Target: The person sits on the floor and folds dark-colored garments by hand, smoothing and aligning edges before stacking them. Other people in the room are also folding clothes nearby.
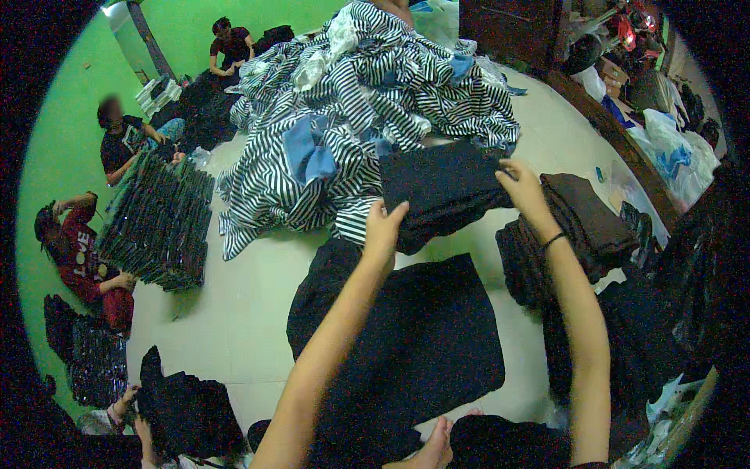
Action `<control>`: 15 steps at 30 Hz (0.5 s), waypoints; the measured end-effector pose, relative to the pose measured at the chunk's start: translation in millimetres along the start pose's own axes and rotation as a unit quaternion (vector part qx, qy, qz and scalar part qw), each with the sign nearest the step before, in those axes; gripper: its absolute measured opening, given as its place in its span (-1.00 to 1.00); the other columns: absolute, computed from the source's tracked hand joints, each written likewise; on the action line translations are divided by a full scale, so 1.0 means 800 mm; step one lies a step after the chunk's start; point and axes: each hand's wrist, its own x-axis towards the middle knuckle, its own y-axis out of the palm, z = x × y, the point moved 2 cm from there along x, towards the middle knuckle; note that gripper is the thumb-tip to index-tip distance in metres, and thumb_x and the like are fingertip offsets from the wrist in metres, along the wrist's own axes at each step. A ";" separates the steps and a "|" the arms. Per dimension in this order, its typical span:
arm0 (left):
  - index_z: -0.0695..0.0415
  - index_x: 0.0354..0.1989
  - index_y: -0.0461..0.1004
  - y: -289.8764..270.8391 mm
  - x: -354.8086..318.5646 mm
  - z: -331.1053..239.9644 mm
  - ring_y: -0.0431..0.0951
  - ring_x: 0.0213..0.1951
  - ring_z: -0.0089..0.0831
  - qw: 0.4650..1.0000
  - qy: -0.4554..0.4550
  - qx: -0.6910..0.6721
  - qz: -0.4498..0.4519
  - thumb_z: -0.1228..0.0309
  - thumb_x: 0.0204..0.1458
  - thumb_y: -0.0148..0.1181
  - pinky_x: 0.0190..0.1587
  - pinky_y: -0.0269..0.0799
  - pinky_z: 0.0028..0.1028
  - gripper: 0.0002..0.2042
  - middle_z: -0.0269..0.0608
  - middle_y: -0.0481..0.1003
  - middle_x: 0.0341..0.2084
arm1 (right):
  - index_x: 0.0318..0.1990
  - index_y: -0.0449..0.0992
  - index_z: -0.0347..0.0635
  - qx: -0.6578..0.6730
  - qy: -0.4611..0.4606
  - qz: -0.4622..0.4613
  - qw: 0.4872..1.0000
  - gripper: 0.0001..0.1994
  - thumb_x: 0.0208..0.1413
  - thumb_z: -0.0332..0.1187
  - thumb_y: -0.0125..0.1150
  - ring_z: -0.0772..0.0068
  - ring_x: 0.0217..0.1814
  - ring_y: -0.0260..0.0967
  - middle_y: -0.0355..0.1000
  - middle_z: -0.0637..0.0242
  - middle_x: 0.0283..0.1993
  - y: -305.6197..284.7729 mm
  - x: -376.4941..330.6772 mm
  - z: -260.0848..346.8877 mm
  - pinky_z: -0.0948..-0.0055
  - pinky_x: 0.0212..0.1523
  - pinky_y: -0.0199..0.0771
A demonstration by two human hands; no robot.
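Observation:
A folded piece of black cloth is stretched between my two hands, in front of the striped heap. My left hand pinches its near left edge, thumb on top. At its right end, my right hand grips the edge between thumb and fingers. Below my forearms a larger black cloth lies spread on the floor, close to my bare foot. To the right of my right hand rests a stack of dark brown and black folded cloth.
Beyond my hands rises a big heap of black-and-white striped cloth with blue pieces. A tall stack of bagged dark garments stands left. Several people sit along the green wall. Plastic bags lie at the right, past a brown ledge.

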 end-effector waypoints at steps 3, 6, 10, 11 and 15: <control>0.40 -0.07 0.09 -0.020 0.006 0.076 0.30 -0.15 -0.15 0.953 -0.047 0.286 -0.090 0.42 -0.16 0.10 -0.08 0.20 -0.36 -0.50 0.15 0.27 -0.17 | -0.01 0.21 -0.31 -0.115 0.083 0.044 0.989 -0.55 -0.04 -0.23 -0.01 -0.02 -0.02 0.19 0.21 -0.09 -0.03 0.057 -0.042 -0.041 0.27 -0.01 0.18; 0.36 -0.06 0.10 -0.038 -0.087 0.135 0.12 0.01 0.01 0.896 0.153 0.413 -0.063 0.38 -0.13 0.06 0.03 0.06 -0.26 -0.52 0.23 0.04 0.00 | 0.07 0.10 -0.29 -0.169 -0.056 0.105 0.978 -0.46 -0.06 -0.19 0.00 -0.02 0.15 -0.02 -0.03 -0.06 0.15 0.107 -0.132 -0.040 0.21 0.10 0.01; 0.25 -0.01 0.11 -0.069 -0.231 0.169 0.03 0.09 0.00 0.787 0.163 0.578 0.143 0.26 -0.14 0.06 0.09 -0.05 -0.16 -0.48 0.16 -0.01 0.07 | 0.10 0.06 -0.23 -0.221 -0.204 0.306 0.903 -0.42 -0.08 -0.17 0.01 0.11 0.21 -0.09 -0.07 0.08 0.19 0.135 -0.265 -0.013 0.16 0.13 -0.08; 0.22 -0.01 0.12 -0.076 -0.253 0.173 0.01 0.11 -0.02 0.726 0.139 0.633 0.230 0.21 -0.14 0.06 0.11 -0.09 -0.14 -0.47 0.15 -0.02 0.08 | 0.11 0.06 -0.20 -0.229 -0.192 0.340 0.892 -0.43 -0.06 -0.18 0.00 0.15 0.21 -0.10 -0.06 0.10 0.19 0.136 -0.284 -0.010 0.14 0.14 -0.11; 0.24 -0.07 0.19 -0.082 -0.301 0.164 0.18 -0.02 -0.07 0.781 0.134 0.537 0.289 0.24 -0.12 0.03 -0.02 0.10 -0.21 -0.55 0.08 0.16 -0.05 | 0.11 0.06 -0.17 -0.209 -0.201 0.362 0.886 -0.46 -0.03 -0.18 -0.05 0.19 0.24 -0.14 -0.09 0.13 0.21 0.117 -0.311 -0.008 0.10 0.15 -0.13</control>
